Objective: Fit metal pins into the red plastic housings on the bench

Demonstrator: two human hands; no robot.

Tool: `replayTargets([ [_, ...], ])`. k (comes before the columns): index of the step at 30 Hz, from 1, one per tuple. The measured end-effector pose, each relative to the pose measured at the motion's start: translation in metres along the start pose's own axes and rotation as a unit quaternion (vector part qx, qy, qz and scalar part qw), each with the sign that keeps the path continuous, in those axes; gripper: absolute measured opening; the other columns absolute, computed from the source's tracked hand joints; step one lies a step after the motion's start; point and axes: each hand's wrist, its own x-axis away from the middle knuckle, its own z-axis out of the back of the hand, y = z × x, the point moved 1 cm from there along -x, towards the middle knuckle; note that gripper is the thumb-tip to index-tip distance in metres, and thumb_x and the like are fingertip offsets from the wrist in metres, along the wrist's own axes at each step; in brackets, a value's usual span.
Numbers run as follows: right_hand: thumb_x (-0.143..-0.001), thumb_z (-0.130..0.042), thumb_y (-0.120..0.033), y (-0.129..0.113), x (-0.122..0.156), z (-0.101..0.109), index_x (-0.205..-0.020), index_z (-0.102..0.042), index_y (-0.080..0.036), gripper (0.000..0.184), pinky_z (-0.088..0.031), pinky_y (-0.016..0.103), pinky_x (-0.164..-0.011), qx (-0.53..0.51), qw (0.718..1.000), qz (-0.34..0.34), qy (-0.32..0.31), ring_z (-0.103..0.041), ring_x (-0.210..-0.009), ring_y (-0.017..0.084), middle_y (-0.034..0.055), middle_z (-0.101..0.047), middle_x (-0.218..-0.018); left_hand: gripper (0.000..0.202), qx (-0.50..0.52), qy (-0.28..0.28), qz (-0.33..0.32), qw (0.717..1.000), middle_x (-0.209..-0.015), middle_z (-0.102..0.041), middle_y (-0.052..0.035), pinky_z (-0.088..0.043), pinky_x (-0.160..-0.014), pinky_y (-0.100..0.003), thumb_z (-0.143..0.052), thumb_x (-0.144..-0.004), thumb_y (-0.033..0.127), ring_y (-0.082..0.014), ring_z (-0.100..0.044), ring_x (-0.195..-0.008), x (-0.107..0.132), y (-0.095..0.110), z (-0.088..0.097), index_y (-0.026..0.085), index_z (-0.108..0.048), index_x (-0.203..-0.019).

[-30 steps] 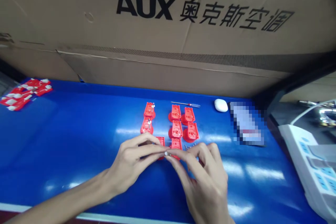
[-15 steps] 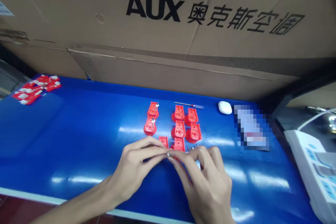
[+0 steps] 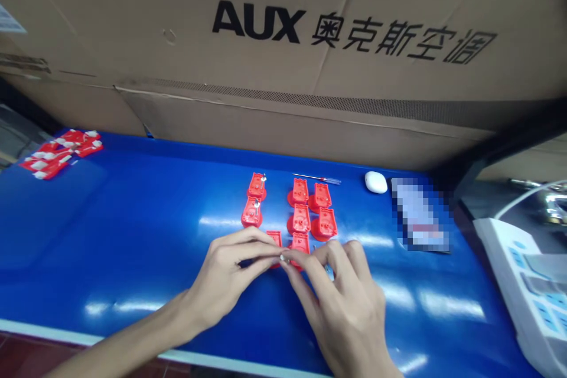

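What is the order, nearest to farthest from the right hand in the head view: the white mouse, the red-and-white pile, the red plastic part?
From the right hand:
1. Red plastic part, just beyond the fingers, mid-table.
2. White mouse, farther back, to the right.
3. Red-and-white pile, far left, at the table's back corner.

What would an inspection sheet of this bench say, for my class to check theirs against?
Surface: glossy blue bench, reflecting lights.
Job's things: red plastic parts in rows; small silver part at the fingertips.
Clutter: red-and-white pieces piled far left; screwdriver, white mouse, blurred packet.
Grips: left hand and right hand pinch the small silver part.
Cables: white cable at right, near power strip.
Surroundings: AUX carton behind the bench.
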Motion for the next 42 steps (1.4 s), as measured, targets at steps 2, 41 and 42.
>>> replayTargets([
  [2, -0.101, -0.079, -0.021, 0.0, 0.0, -0.001, -0.116, -0.079, -0.024, 0.016, -0.038, 0.032, -0.065, 0.0, 1.0, 0.002, -0.001, -0.048, -0.08, 0.021, 0.0034, -0.061, -0.082, 0.022, -0.002, -0.004, -0.002, 1.0, -0.112, -0.083, -0.0026, -0.065, -0.088, -0.03, -0.077, -0.104, 0.016, -0.0191, -0.081, -0.099, 0.0, -0.001, 0.0, 0.03, -0.086, -0.118],
  [41, -0.107, -0.072, -0.031, 0.054, 0.041, 0.01, -0.137, -0.069, -0.031, 0.03, -0.049, 0.037, -0.084, -0.133, 0.979, -0.126, -0.087, -0.056, -0.076, 0.018, -0.004, -0.056, -0.082, 0.021, -0.169, 0.025, -0.026, 0.985, -0.106, -0.067, 0.001, -0.054, -0.068, -0.022, -0.078, -0.104, 0.023, -0.0088, -0.056, -0.068, 0.016, -0.007, 0.004, 0.029, -0.079, -0.125],
  [42, -0.107, -0.071, -0.031, 0.057, 0.042, 0.014, -0.135, -0.07, -0.031, 0.028, -0.048, 0.037, -0.082, -0.133, 0.978, -0.141, -0.083, -0.055, -0.076, 0.018, -0.0041, -0.054, -0.081, 0.021, -0.169, 0.022, -0.025, 0.985, -0.106, -0.067, 0.001, -0.054, -0.068, -0.022, -0.078, -0.105, 0.023, -0.0089, -0.056, -0.068, 0.016, -0.006, 0.004, 0.029, -0.079, -0.125],
])
